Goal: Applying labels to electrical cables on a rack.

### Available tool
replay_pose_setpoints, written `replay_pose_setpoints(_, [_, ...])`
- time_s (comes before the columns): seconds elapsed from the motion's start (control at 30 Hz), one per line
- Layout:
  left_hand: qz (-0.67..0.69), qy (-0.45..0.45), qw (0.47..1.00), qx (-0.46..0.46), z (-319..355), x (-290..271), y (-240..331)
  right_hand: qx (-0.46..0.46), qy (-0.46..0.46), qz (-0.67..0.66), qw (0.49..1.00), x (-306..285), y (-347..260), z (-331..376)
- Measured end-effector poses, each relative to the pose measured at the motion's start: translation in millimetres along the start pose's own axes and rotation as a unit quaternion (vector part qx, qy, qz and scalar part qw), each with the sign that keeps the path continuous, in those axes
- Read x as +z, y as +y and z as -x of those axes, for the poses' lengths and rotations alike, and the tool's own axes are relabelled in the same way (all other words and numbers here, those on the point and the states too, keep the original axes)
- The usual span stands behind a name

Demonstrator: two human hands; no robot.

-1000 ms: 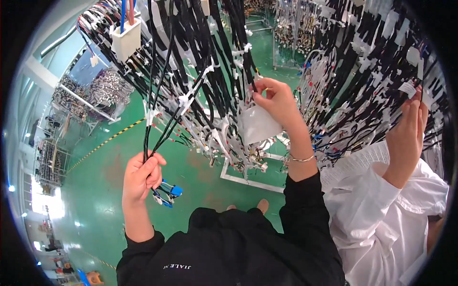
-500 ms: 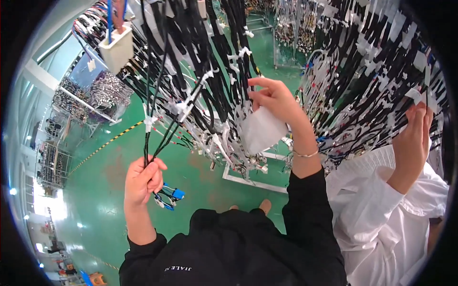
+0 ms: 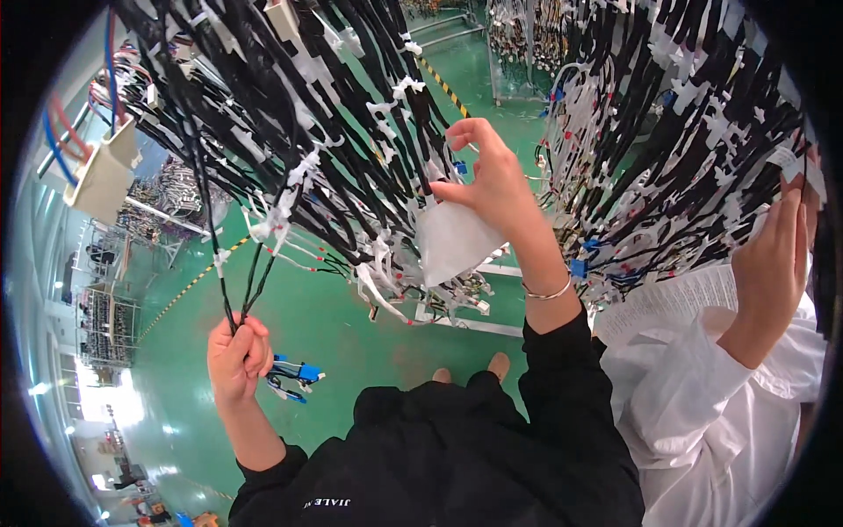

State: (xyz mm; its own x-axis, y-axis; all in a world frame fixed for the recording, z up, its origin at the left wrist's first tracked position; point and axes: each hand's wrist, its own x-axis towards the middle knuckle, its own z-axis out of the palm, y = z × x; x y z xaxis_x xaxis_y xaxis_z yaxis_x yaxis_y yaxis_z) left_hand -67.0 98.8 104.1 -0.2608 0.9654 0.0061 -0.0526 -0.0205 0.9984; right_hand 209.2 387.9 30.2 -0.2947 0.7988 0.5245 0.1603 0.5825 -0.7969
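Closed round a few thin black wire-harness cables [image 3: 257,279], my left hand [image 3: 238,358] is at the left. Blue connectors [image 3: 307,373] dangle from the cable ends beside its fingers. My right hand [image 3: 500,180] is raised at the middle, index finger and thumb apart in a curve next to the hanging black harnesses [image 3: 351,132]. Just under its thumb hangs a white, slightly see-through sheet or bag [image 3: 458,244]; whether the hidden lower fingers touch it, I cannot tell. White tape and pale connectors dot the harness branches.
A co-worker in a white sleeve [image 3: 676,395] stands at the right, a hand [image 3: 773,263] at another rack of harnesses [image 3: 650,167]. A white rack base [image 3: 474,326] stands on the green floor [image 3: 342,342]. A cream connector housing [image 3: 101,176] hangs at upper left.
My left hand has shifted left and down with the cables. My right index finger and thumb have spread wider. The hanging harnesses and white sheet appear farther left in view.
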Motion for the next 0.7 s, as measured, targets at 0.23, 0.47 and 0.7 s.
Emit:
replay_pose_setpoints(0.23, [-0.161, 0.135, 0.978, -0.011, -27, 18, -29, -0.016, -0.007, -0.007, 1.000, 4, -4, 4])
replay_pose_setpoints(0.47, [-0.437, 0.124, 0.866, 0.207, -93, 55, -82, -0.005, -0.033, -0.099, 0.994, 8, -1, 2])
replay_pose_setpoints(0.7, [-0.360, 0.089, 0.921, 0.116, -90, 79, -81, 0.045, -0.077, -0.198, 0.976, 11, 13, -3])
